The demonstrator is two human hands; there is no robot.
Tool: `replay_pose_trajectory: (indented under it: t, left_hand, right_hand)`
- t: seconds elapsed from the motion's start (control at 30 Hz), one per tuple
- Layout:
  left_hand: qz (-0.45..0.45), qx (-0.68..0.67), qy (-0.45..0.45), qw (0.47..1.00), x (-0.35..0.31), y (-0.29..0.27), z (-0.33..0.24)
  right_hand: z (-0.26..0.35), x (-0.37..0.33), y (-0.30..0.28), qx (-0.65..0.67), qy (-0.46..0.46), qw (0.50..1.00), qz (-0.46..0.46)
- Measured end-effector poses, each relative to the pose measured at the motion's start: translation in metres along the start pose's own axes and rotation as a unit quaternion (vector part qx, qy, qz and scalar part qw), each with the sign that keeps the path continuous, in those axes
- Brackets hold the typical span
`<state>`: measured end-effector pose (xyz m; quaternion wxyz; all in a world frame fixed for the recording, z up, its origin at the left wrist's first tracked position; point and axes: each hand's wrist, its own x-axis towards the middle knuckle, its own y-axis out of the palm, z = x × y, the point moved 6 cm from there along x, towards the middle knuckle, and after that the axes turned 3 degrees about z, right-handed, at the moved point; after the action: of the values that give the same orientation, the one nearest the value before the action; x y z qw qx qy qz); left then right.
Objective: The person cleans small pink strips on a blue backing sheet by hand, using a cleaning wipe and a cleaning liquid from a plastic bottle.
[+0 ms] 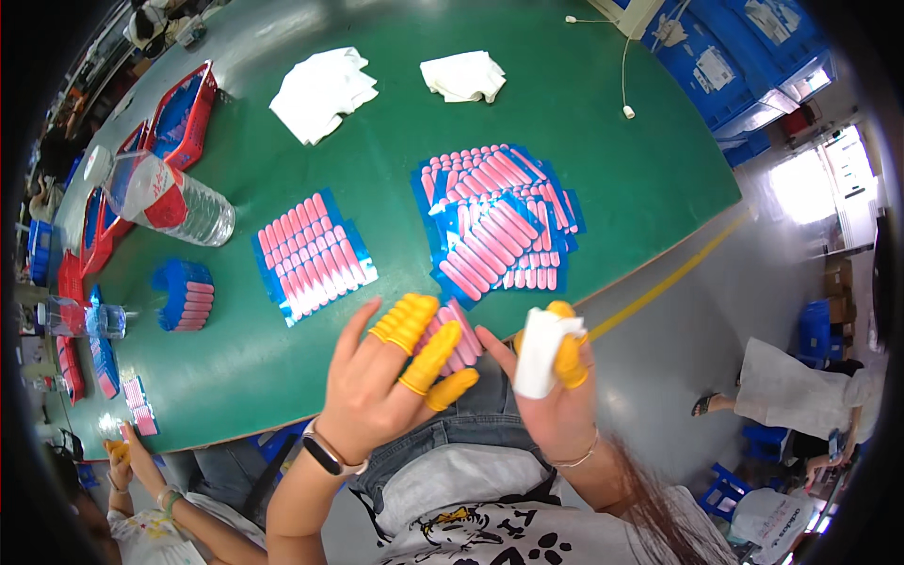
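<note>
My left hand (381, 381), with yellow finger cots on most fingers, holds a small sheet of pink rounded strips (459, 341) at the table's near edge; the hand hides part of the sheet. In my right hand (557, 400) is a folded white cloth (540, 350), gripped by fingers that also wear yellow cots. One bare finger of that hand reaches out to the sheet's right edge. Just beyond lies an overlapping pile of blue-backed sheets of pink strips (494, 240). Left of the pile, a smaller stack of such sheets (313, 256) rests flat.
Two white cloths (325, 94) (463, 77) lie farther back on the green table (377, 169). To the left are a clear bottle (193, 207), a curled blue sheet (184, 297) and red baskets (188, 118). A co-worker's hands (132, 447) work at lower left. Blue crates (711, 61) stand back right.
</note>
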<state>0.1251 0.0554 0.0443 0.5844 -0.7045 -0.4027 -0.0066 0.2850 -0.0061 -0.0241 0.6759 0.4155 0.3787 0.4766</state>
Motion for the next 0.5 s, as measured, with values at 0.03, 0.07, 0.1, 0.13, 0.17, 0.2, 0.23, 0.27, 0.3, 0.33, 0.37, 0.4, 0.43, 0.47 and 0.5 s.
replay_pose_trajectory:
  t: [0.03,0.07,0.1,0.13,0.17,0.2,0.23,0.27,0.3,0.33,0.37,0.4,0.43,0.47,0.5]
  left_hand:
    - [-0.010,-0.014,0.002,1.000,0.006,0.002,-0.003]
    - [-0.025,-0.014,0.003,1.000,0.011,0.001,-0.005]
    - [-0.040,-0.016,0.004,0.999,0.016,0.001,-0.007]
    - [-0.039,-0.015,0.008,0.999,0.020,0.000,-0.009]
    - [-0.057,-0.020,-0.001,0.998,0.024,-0.004,-0.008]
    - [-0.075,-0.025,-0.011,0.997,0.027,-0.008,-0.008]
    - [-0.074,-0.023,-0.010,0.997,0.030,-0.007,-0.008]
    - [-0.085,-0.042,-0.009,0.995,0.035,-0.007,-0.008]
    - [-0.098,-0.061,-0.010,0.993,0.038,-0.006,-0.010]
    - [-0.064,-0.054,-0.028,0.996,0.041,0.001,-0.012]
    - [-0.063,-0.053,-0.029,0.996,0.044,0.006,-0.014]
    - [-0.039,-0.039,-0.036,0.998,0.048,0.019,-0.013]
    - [-0.013,-0.024,-0.044,0.999,0.051,0.031,-0.011]
    - [-0.012,-0.034,-0.058,0.998,0.053,0.040,-0.006]
    - [-0.008,-0.032,-0.058,0.998,0.056,0.049,-0.002]
  right_hand:
    - [0.010,0.004,0.009,-0.017,0.000,1.000,0.024]
    - [0.015,0.006,0.011,-0.018,-0.001,0.999,0.029]
    - [0.019,0.006,0.011,-0.020,-0.002,0.999,0.034]
    - [0.022,0.005,0.009,-0.017,-0.006,0.999,0.034]
    - [0.019,0.003,0.006,-0.004,0.024,0.999,0.025]
    - [0.017,0.001,0.005,0.009,0.054,0.998,0.016]
    - [0.017,0.001,0.003,0.011,0.053,0.998,0.016]
    - [0.013,0.002,0.000,0.066,0.086,0.994,0.020]
    - [0.010,0.002,-0.003,0.120,0.119,0.985,0.024]
    - [0.016,0.009,-0.005,0.143,0.098,0.984,0.048]
    - [0.026,0.016,-0.006,0.101,0.047,0.993,0.036]
    - [0.038,0.026,-0.006,0.079,-0.002,0.994,0.081]
    - [0.049,0.035,-0.005,0.057,-0.050,0.989,0.125]
    - [0.058,0.042,-0.005,0.023,-0.079,0.987,0.138]
    - [0.057,0.046,-0.009,0.027,-0.079,0.987,0.136]
